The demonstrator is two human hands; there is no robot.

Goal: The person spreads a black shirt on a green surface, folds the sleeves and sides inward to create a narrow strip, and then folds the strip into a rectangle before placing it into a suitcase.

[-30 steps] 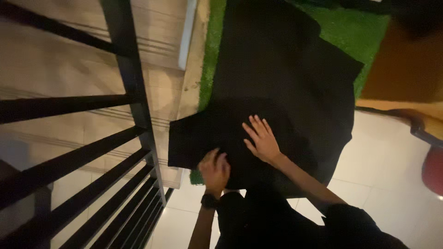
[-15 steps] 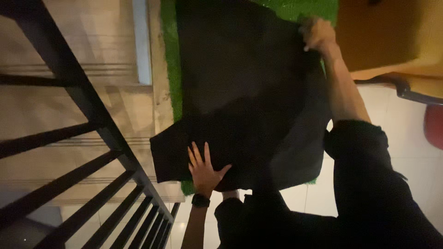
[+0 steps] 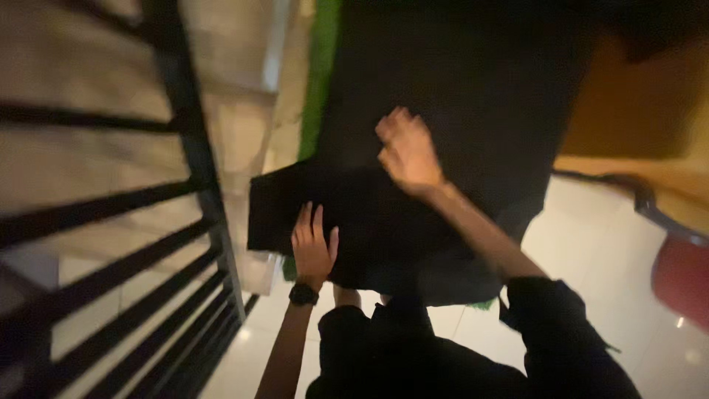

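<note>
Dim tiled floor beside a black metal railing [image 3: 199, 170]: a black fabric garment [image 3: 458, 96] lies spread over a green artificial-grass mat [image 3: 316, 96], partly smoothed and unfolded; left hand [image 3: 312, 247] presses it flat with open fingers, right hand [image 3: 406, 151] rests loosely curled on it, gripping nothing clearly.

Dim, warm indoor light is falling unevenly; the black cloth [image 3: 443, 96] is swallowing detail. Motion blur is smearing the right hand [image 3: 405, 151] and the railing [image 3: 185, 140], and faint glare is glinting off the floor tiles [image 3: 591, 251].

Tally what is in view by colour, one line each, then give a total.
Black: 3 – black cloth garment, black wristwatch, black metal railing
Green: 1 – green artificial-grass mat
Red: 1 – red rounded seat
Total: 5
</note>
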